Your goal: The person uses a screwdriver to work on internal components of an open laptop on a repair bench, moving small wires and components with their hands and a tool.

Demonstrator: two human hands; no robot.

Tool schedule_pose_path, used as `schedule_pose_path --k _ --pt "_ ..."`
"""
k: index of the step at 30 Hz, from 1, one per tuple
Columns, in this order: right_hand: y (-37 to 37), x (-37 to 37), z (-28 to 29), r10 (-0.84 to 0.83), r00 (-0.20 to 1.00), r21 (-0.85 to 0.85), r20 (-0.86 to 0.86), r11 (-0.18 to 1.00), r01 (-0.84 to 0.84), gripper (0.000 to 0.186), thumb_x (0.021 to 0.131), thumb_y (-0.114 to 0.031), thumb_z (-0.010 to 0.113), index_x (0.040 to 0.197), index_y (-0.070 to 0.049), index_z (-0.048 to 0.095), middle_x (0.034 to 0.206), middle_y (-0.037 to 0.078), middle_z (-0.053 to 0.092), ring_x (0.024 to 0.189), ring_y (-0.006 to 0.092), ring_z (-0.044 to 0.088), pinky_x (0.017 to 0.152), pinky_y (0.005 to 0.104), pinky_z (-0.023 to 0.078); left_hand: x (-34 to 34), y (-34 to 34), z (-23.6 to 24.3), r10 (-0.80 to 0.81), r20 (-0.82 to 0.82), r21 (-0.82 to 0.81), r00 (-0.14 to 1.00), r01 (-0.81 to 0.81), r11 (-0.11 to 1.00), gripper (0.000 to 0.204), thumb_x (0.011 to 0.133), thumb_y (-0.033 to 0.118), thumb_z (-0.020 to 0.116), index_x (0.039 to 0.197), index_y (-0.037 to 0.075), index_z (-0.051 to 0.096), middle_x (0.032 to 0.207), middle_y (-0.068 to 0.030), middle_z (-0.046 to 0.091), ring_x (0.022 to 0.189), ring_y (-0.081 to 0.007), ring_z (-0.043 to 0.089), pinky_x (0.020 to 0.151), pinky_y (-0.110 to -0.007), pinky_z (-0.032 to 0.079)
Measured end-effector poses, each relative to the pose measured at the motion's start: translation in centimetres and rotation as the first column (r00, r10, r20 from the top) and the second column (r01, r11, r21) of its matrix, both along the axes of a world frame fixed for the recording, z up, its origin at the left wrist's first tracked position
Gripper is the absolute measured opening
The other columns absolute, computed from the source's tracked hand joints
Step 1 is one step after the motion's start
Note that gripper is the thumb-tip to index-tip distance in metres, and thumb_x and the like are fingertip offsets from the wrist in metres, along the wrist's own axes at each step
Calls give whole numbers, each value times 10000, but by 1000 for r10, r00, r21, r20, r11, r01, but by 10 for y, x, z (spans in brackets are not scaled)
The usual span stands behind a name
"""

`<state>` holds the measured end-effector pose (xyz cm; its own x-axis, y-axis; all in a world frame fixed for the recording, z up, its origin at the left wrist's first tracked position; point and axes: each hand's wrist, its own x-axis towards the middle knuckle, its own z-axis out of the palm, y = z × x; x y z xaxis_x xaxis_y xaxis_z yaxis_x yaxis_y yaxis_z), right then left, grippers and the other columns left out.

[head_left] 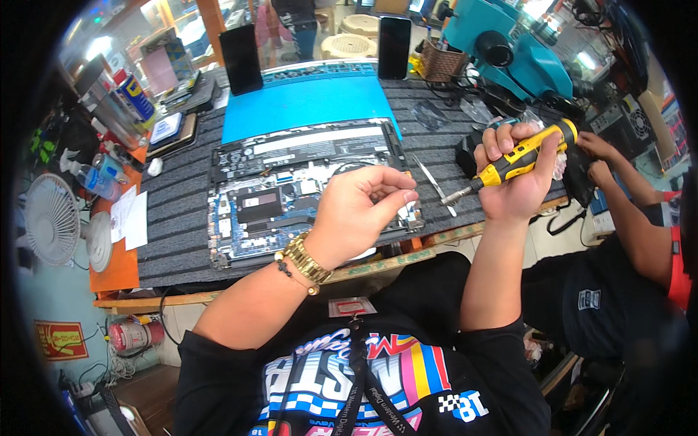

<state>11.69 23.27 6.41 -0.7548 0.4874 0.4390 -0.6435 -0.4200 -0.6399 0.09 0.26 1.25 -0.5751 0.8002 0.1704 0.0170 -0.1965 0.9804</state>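
One yellow screwdriver [515, 160], slanted, pointing lower left.

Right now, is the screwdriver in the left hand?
No, the screwdriver is held in the right hand, to the right of the opened laptop.

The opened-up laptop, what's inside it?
Inside the laptop you can see a long black battery and a blue circuit board. The person's left hand blocks the view of some parts on the right, so I can't tell what's there.
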Motion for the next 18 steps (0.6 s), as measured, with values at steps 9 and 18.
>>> schedule_pose_path --k 9,18 --pt "17 -91 17 38 934 169 356 980 -104 513 1126 -579 571 1004 -88 653 766 54 606 682 184 610 588 302 482 -35 -10 19 67 239 186 969 -114 976 240 1082 94 711 1270 -54 738 1154 -187 815 1006 -179 778 926 -314 618" --pt "35 -149 15 -31 755 464 655 805 -370 407 1114 -456 654 1025 -60 622 704 47 618 560 131 577 524 281 467 -92 -59 59 36 230 67 972 -53 996 242 1096 91 677 1302 -34 710 1180 -170 806 993 -174 766 940 -325 622"
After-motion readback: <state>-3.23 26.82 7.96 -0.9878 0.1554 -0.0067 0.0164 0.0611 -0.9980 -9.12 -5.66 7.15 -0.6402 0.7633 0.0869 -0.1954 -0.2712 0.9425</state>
